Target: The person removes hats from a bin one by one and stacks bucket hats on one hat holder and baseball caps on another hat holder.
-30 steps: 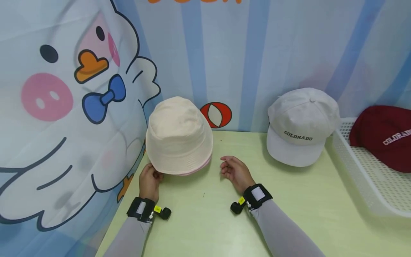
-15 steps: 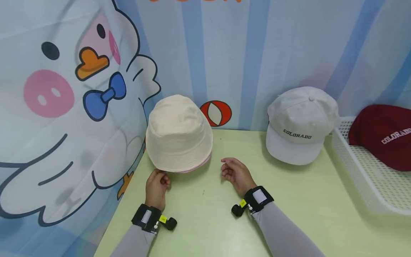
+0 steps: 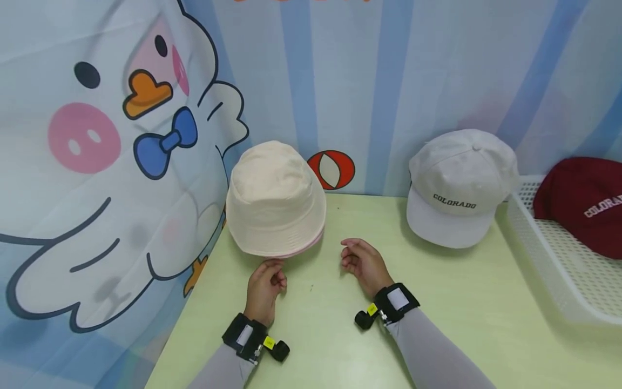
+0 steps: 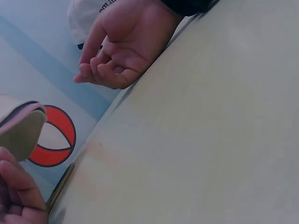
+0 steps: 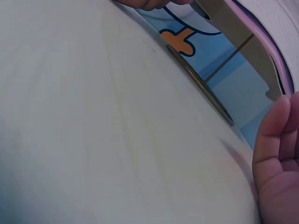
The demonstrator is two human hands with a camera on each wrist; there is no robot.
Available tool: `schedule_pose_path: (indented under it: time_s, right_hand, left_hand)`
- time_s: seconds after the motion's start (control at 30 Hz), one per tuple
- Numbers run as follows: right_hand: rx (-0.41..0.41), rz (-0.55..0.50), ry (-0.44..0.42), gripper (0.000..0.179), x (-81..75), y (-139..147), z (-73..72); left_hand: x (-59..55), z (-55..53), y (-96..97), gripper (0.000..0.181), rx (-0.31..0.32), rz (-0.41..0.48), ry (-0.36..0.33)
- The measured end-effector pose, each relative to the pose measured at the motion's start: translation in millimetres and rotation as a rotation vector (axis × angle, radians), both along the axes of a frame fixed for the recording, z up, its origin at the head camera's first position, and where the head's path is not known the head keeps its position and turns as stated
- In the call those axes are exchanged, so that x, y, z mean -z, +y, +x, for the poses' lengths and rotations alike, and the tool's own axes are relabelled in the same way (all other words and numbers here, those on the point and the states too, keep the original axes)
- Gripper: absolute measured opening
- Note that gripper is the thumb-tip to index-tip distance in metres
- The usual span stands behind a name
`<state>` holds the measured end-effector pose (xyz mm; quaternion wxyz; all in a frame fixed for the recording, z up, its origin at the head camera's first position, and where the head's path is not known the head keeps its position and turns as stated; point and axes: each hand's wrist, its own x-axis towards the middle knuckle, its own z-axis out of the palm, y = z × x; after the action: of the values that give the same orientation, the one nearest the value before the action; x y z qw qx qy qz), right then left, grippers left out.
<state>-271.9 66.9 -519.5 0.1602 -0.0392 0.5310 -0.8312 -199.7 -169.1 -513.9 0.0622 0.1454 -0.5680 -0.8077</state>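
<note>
A cream bucket hat (image 3: 276, 200) sits at the back left, raised above the table. Pink and dark edges show under its brim in the right wrist view, where a thin rod (image 5: 230, 58) rises from a brown metal base bar (image 5: 201, 84) below. My left hand (image 3: 264, 292) is just in front of the brim, fingers loosely bent and holding nothing visible; whether the fingertips touch the brim I cannot tell. To the right of the hat, my right hand (image 3: 366, 266) hovers over the table, fingers loosely curled and holding nothing.
A white cap (image 3: 461, 189) lettered COLORADO is at the back right. Beside it, a white plastic basket (image 3: 544, 265) holds a dark red cap (image 3: 583, 208). A printed cloth backdrop (image 3: 335, 81) stands behind the pale green table (image 3: 330, 346).
My left hand has moved rightward and a little toward me, from the hat's left brim to its front. My right hand stays nearly in place. The head view has shifted slightly.
</note>
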Motion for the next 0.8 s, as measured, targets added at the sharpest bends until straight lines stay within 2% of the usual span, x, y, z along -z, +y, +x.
schedule_pose_path:
  time_s: [0.37,0.63,0.8]
  right_hand:
    - [0.014,-0.009,-0.002,0.032,1.7,7,10.5]
    - [0.004,0.015,0.003,0.034,2.4,17,21.3]
    - [0.022,-0.017,-0.027,0.025,1.2,21,27.2]
  left_hand:
    - [-1.8,3.1,37.2,0.028,0.135,-0.026,0.032]
    - [-2.3,-6.7,65.2,0.036,0.197,-0.048,0.029]
    - [-1.4,-15.1,83.5,0.038,0.239,-0.048,0.05]
